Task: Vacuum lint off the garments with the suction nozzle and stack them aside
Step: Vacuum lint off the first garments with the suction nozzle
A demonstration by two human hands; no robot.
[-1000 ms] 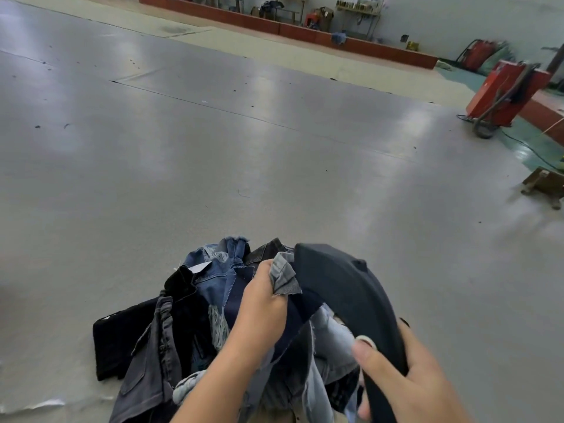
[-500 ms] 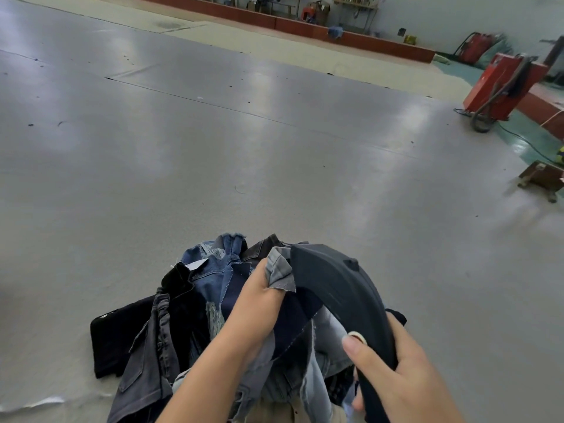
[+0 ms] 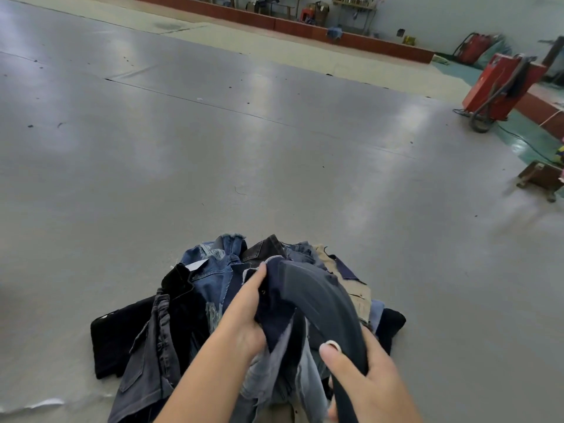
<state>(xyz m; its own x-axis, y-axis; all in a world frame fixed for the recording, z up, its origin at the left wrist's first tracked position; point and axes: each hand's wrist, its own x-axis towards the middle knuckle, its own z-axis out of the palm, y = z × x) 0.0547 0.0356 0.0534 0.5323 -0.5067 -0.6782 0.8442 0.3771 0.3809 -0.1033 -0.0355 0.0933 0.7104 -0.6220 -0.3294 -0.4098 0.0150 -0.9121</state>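
Since the earlier frames, the left hand (image 3: 244, 312) has been shifted on the cloth: the pale grey flap once pinched above the thumb is no longer seen, and a fold of a dark navy denim garment (image 3: 276, 309) is now gripped instead, fingers curled into the fabric. More of the heap's far side is also exposed, where a beige garment (image 3: 351, 285) is now seen.

The dark, curved, rubber-like suction nozzle (image 3: 323, 303) is held by the right hand (image 3: 366, 383), with the thumb laid along its near side and the fingers wrapped behind it. Its upper end is arched over the navy garment, just beside the left hand; whether the mouth is pressed against the cloth cannot be told, as that end is turned away from the camera.

Beneath both hands a heap of denim garments (image 3: 213, 279) is spread on the grey glossy floor (image 3: 213, 148). A black garment (image 3: 122, 340) is laid flat at the heap's left edge, with a grey-blue jacket (image 3: 152, 355) overlapping it.

Well apart, at the far right, a red boxy machine (image 3: 500, 87) with a hose is stood on the green floor strip, and a small brown wooden stand (image 3: 540, 178) is set nearer.
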